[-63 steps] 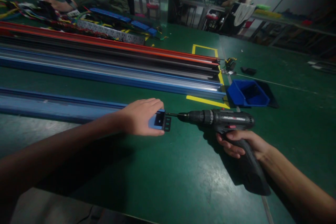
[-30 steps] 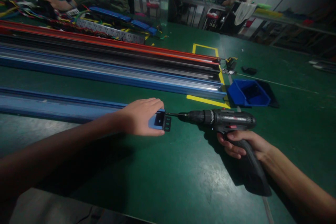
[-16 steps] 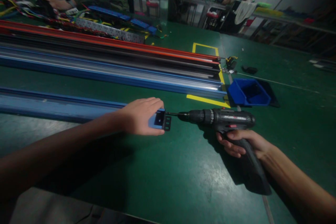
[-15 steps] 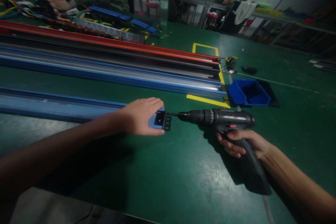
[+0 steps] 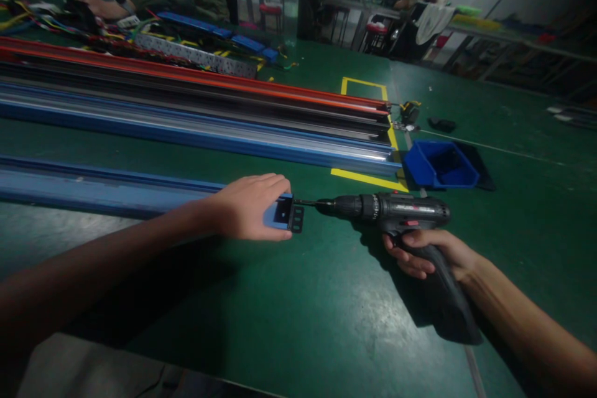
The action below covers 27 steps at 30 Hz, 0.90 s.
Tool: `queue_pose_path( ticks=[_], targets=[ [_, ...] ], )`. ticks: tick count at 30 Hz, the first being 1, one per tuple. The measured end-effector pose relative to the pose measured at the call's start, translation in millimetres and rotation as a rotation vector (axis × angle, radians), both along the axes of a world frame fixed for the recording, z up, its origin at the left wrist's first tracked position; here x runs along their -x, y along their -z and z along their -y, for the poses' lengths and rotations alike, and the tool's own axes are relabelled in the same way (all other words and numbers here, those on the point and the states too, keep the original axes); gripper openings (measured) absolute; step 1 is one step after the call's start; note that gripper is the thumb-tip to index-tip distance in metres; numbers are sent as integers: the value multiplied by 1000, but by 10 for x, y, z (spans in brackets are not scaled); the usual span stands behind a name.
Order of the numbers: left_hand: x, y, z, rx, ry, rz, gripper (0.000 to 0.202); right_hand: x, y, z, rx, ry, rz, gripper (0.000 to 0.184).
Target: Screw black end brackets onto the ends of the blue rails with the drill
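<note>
Your left hand [image 5: 247, 208] is curled over the near blue rail's [image 5: 116, 191] right end, the rest running left along the desk [image 5: 326, 311]. Your right hand [image 5: 445, 245] grips the drill [image 5: 415, 211], bit [image 5: 308, 203] right at that end. Count: one drill, one slotted bracket [image 5: 293, 219], one bin [image 5: 424, 168].

"Can you read anything here?"

"No, nothing is legible. The drill [image 5: 410, 219] carries 1 line of lettering [image 5: 410, 207] along its side (pale, with a touch of red), but it's too blurred to spell out."

"And the collar [image 5: 370, 206] towards the front?"

"Small pale marks [image 5: 375, 206] show there; whether they're digits, I can't tell."
</note>
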<state>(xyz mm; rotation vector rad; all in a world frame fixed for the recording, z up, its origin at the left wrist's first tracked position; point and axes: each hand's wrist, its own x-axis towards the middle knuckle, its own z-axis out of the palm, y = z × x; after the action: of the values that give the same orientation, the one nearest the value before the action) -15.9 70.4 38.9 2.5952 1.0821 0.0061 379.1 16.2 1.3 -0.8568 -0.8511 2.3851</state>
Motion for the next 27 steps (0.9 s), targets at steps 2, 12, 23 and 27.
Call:
queue_pose_path(
  ticks=[2,12,23,27],
  targets=[
    [2,-1,1,4,1,-1,57,5,-1,2,3,4,5,20],
    [3,-1,-6,-8,5,11,56,-19,20,-5,0,-12,7,20],
    [13,13,-8,-4,3,17,57,-8,0,-4,-9,-27,-19,21],
    [8,10,-5,-9,7,16,56,-11,-2,-10,-5,-28,-22,20]
  ],
)
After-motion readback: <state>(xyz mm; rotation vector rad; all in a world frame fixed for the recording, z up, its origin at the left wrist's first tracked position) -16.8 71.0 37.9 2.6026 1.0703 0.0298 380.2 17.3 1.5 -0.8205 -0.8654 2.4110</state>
